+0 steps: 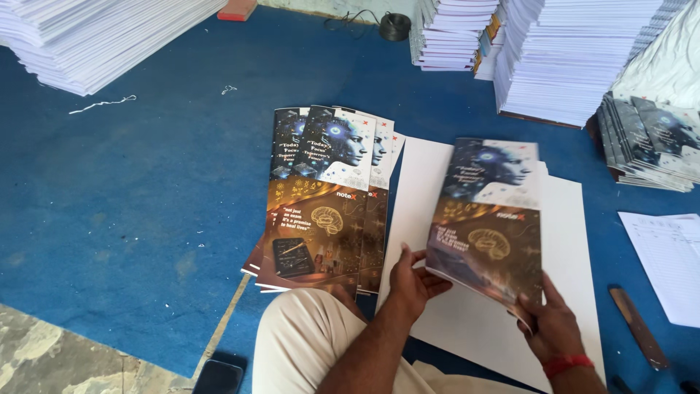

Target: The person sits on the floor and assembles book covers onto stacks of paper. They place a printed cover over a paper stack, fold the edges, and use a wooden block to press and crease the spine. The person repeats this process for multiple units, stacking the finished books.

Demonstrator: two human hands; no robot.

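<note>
Floor mat (146,175): deep blue, mottled with paler worn patches. Bare floor (65,357) at lower left: grey-beige, blotchy.

Held cover sheet (492,219): top half dark blue-black with a glowing blue head figure beside a white area; lower half brown-gold with a gold brain outline.

Fanned cover sheets (324,197) on the mat: same blue-over-gold pattern, plus a dark tablet shape low down.

White board (452,321) under the hands: plain white. Paper stacks (561,51): white, finely striped at the edges. Covered stack (656,142) at right: dark grey-blue.

Trousers (306,350): cream. Wrist thread (569,362): red. Phone (217,376): black.
</note>
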